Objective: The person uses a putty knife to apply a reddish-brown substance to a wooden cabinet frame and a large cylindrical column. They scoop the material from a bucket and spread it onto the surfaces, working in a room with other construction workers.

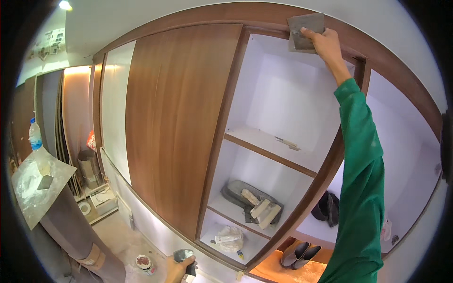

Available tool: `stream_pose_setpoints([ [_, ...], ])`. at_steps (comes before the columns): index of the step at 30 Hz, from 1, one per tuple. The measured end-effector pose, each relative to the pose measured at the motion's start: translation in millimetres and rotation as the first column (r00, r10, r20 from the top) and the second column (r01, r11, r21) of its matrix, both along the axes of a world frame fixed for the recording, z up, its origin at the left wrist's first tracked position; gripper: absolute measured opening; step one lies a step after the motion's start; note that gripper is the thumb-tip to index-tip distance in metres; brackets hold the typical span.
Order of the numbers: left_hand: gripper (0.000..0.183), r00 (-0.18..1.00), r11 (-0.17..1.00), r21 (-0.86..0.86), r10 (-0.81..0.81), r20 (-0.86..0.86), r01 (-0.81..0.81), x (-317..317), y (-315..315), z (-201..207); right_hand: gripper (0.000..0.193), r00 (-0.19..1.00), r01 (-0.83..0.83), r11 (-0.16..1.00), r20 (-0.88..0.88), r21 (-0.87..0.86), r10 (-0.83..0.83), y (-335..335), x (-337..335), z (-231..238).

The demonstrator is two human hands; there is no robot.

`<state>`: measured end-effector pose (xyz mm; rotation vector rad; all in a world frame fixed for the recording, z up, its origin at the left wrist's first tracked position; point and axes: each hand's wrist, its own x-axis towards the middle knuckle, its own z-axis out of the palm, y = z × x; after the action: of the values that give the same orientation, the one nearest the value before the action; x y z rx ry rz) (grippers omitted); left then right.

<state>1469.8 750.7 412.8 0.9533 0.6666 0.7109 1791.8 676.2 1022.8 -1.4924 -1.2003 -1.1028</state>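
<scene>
Right hand (325,43), upper right of the frame: you pinch a thin grey squarish sheet (306,21) at its right-hand side. One digit lies flat on the near face; the fingers behind are hidden, so their spread cannot be told. The sheet overlaps the brown top rail (264,12) of the cabinet and the upper part of the opening below it; whether it touches the rail cannot be told. Your green sleeve (361,146) runs down the right side of the frame, arm raised.

Left hand (176,270), bottom centre: your fingers are curled around a dark grey object (183,255), partly covered by the hand and cut by the lower edge; its kind is unclear. A small tub (144,264) with reddish-brown marks on top stands on the floor, near this hand to the left.

Cabinet, centre: a wood-grain panel (184,113) left of the open compartments. Thin pale sticks (288,143) lie on the upper shelf. Below, pale blocks (265,212) rest on a grey rounded item (234,191); lower still, a clear plastic bag (231,245). Dark footwear (325,209) sits at right; a pair of boots (298,256) at bottom right, on a lit surface.

Left edge of the frame: a plastic bottle (35,136) stands at the top of a pale smeared sheet (30,203).
</scene>
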Motion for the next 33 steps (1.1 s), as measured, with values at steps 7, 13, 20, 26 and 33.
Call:
stream_pose_setpoints([
  [7,0.036,0.978,0.997,0.070,-0.005,-0.207,0.020,-41,44,-27,0.047,0.992,0.076,0.997,0.101,0.018,-0.077,66,-18,15],
  [13,0.046,0.965,0.990,0.141,0.048,-0.257,-0.012,-55,66,-41,0.048,0.979,0.150,0.988,0.136,0.023,-0.152,121,-24,17],
  [20,0.043,0.951,0.989,0.145,0.036,-0.306,0.009,-56,71,-55,0.047,0.913,0.373,0.925,0.202,-0.067,-0.354,133,-33,42],
  [26,0.039,0.943,1.000,0.003,-0.015,-0.333,0.018,-59,84,-82,0.054,0.892,0.383,0.923,0.252,0.024,-0.376,146,-54,20],
  [33,0.038,0.981,0.998,-0.022,0.048,-0.190,-0.054,-54,99,-122,0.049,0.929,0.348,0.934,0.166,-0.081,-0.331,152,-46,32],
])
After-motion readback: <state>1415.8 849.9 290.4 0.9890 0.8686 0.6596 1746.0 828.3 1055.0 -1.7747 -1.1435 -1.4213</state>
